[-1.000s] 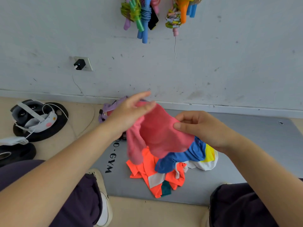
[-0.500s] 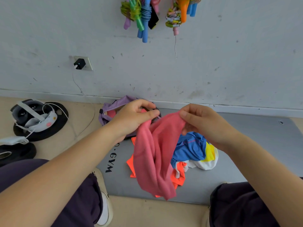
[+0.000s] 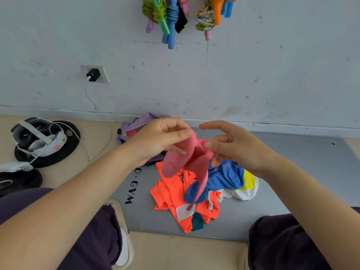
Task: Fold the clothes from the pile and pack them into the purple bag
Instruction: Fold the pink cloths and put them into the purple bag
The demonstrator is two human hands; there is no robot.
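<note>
A pink garment (image 3: pixel 191 164) hangs in the air above the pile, bunched at its top. My left hand (image 3: pixel 161 139) pinches that top edge between thumb and fingers. My right hand (image 3: pixel 231 147) holds the cloth from the right with thumb and lower fingers, index finger stretched out. Under it lies the pile: an orange shirt (image 3: pixel 173 193), a blue garment (image 3: pixel 224 178) and a yellow and white one (image 3: pixel 248 187). The purple bag (image 3: pixel 134 123) lies open by the wall, partly hidden behind my left hand.
The clothes lie on a grey gym mat (image 3: pixel 292 172). A headset (image 3: pixel 39 137) rests on black weight plates at the left, with a charger cable running to a wall socket (image 3: pixel 94 75). Skipping ropes (image 3: pixel 169 16) hang on the wall. My knees frame the mat's near edge.
My hands have drawn closer together and gathered the pink garment's top. The cloth hangs narrower and more twisted than half a second ago.
</note>
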